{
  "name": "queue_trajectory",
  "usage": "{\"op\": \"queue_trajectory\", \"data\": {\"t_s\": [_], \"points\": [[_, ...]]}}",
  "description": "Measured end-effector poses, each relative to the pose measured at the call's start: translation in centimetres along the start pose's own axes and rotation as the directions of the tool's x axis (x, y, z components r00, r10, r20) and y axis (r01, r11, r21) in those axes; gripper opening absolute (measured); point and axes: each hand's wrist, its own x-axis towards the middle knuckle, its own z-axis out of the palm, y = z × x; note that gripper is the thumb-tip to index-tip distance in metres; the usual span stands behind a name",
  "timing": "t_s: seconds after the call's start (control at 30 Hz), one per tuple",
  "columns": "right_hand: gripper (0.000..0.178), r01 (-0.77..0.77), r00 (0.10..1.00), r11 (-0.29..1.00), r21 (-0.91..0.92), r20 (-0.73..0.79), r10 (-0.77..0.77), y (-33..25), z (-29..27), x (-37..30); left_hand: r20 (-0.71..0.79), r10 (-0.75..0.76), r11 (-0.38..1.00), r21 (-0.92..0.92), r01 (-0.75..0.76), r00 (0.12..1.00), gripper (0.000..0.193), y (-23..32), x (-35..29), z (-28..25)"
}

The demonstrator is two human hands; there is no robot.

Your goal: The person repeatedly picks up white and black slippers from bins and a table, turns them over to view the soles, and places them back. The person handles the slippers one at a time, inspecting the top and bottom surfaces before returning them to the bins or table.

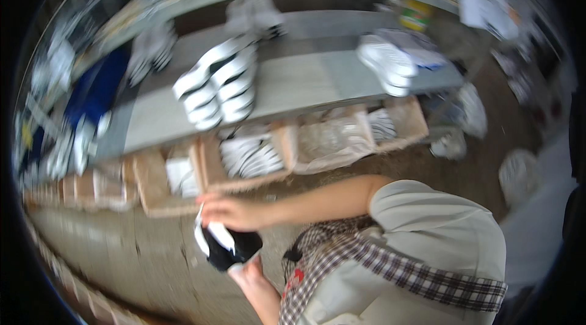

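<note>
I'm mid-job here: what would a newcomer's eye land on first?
Probably the black-and-white item left of the checked apron, with the right hand over it and the left hand beneath. Next, the chunky white-and-black shoes standing left of centre on the grey bench, then the row of tan bins beneath the bench's near edge.

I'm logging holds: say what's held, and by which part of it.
A black-and-white item, probably a shoe, held at its lower edge by the left hand. The right hand lies over its upper, white part; blur hides the exact grip.
</note>
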Motion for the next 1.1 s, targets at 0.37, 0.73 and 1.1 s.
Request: {"op": "queue_trajectory", "data": {"t_s": [0.37,0.73,1.1], "points": [[0.070,-0.492,0.801,0.696,0.523,-0.042,0.598,-2.1,-7.1,-7.1,0.203,-0.159,0.987,0.002,0.162,0.966,0.060,0.3,5.1,-2.5],[0.076,-0.042,0.833,0.913,0.407,-0.490,0.257,-7.5,-15.5,-13.3,0.064,-0.017,0.999,0.038,0.015,0.998,0.057,2.5,5.4,-0.5],[0.076,0.098,0.895,0.893,0.439,-0.431,0.113,-8.1,-16.4,-11.1,0.034,-0.004,1.000,0.020,0.004,0.999,0.059,2.5,5.6,-1.3]]}}
